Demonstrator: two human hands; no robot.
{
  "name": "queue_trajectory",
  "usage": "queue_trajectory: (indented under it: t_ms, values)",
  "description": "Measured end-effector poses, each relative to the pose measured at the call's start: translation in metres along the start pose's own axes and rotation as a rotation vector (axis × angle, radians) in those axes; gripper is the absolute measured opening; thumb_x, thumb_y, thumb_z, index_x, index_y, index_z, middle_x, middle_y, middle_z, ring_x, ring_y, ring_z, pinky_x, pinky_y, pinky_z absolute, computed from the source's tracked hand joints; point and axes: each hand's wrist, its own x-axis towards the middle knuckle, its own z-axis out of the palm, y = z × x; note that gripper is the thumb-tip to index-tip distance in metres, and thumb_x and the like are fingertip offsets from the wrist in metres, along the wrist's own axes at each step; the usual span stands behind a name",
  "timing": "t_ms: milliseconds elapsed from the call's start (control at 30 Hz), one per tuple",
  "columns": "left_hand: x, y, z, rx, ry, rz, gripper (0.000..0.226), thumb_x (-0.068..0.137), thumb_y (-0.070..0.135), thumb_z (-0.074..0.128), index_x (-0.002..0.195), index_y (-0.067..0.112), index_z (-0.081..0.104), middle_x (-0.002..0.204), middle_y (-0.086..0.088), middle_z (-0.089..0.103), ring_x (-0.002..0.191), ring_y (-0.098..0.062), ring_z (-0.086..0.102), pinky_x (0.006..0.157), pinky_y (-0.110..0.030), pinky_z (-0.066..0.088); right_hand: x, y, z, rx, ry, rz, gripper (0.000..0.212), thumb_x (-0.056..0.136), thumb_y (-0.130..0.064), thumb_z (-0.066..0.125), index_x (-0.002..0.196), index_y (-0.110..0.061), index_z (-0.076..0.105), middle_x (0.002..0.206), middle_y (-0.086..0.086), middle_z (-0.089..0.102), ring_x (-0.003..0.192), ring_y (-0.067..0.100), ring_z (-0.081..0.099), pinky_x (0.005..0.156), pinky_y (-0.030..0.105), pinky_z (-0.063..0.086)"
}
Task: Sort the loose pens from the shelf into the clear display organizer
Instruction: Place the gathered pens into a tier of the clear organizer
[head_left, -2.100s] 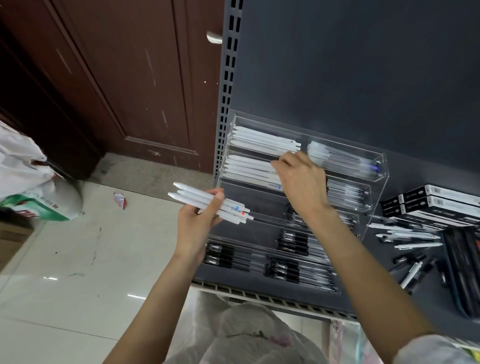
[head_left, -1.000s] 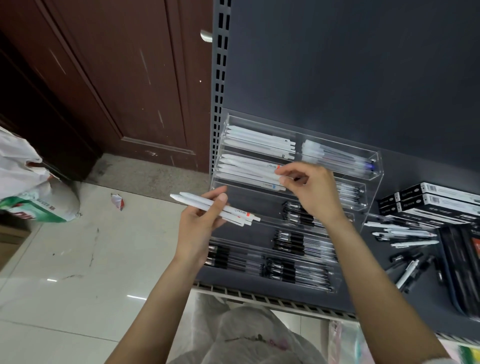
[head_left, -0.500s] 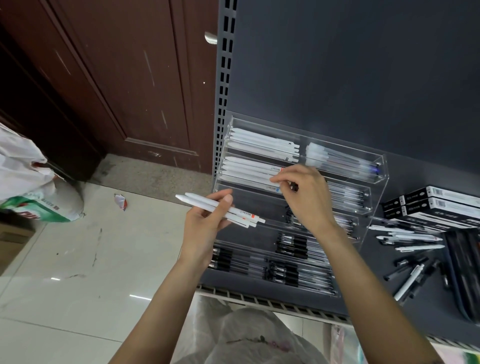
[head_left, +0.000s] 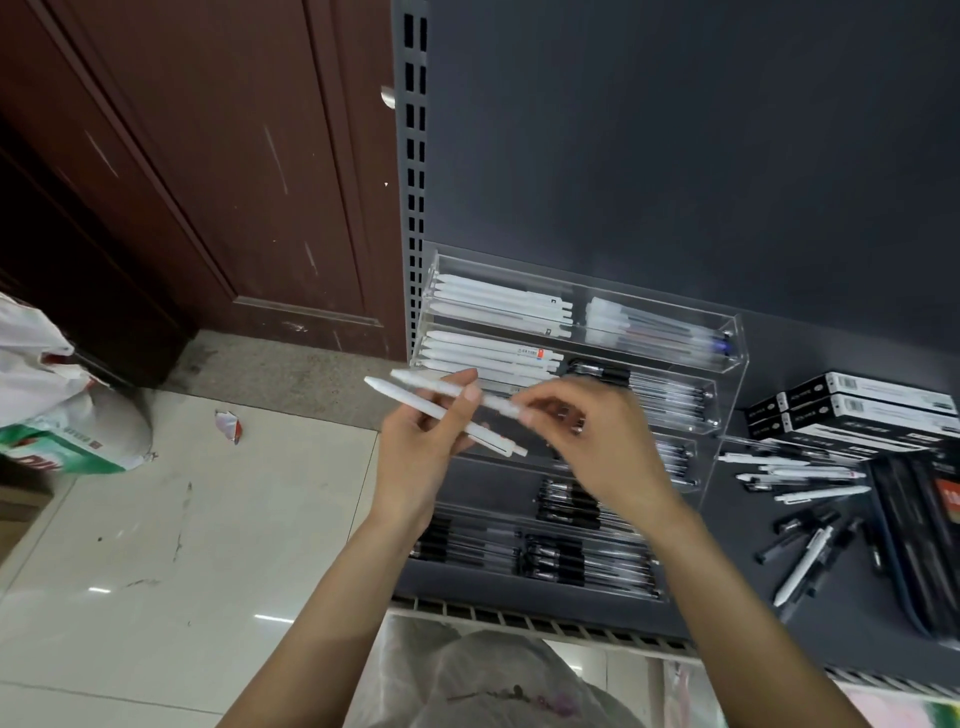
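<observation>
A clear tiered display organizer (head_left: 730, 374) stands on the dark shelf (head_left: 727, 597). Its upper left compartments hold white pens; the lower tiers hold black-and-clear pens. My left hand (head_left: 421, 457) grips two white pens (head_left: 415, 400) in front of the organizer's left side. My right hand (head_left: 597, 441) pinches the right end of the upper white pen with its fingertips. Loose pens (head_left: 800, 488), white and black, lie on the shelf to the right of the organizer.
Black pen boxes (head_left: 857, 405) sit at the back right of the shelf, with dark packs (head_left: 914, 519) at the far right. A brown door (head_left: 182, 156) and tiled floor (head_left: 156, 545) lie left. White bags (head_left: 47, 395) sit on the floor.
My right hand has left the organizer's second tier and come to the pens in my left hand, now pinching one. My left hand holds fewer pens than two seconds ago.
</observation>
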Motion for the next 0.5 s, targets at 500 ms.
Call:
queue_trajectory:
  t_ms: [500]
  values:
    - [0.005, -0.004, -0.01, 0.08, 0.101, -0.019, 0.024, 0.088, 0.026, 0.061, 0.098, 0.006, 0.07, 0.074, 0.005, 0.058, 0.059, 0.0, 0.054, 0.053, -0.012, 0.046, 0.098, 0.034, -0.034, -0.56, 0.165, -0.033, 0.011, 0.089, -0.024, 0.065, 0.094, -0.023, 0.074, 0.095, -0.006, 0.069, 0.081, 0.018, 0.065, 0.07, 0.025, 0.043]
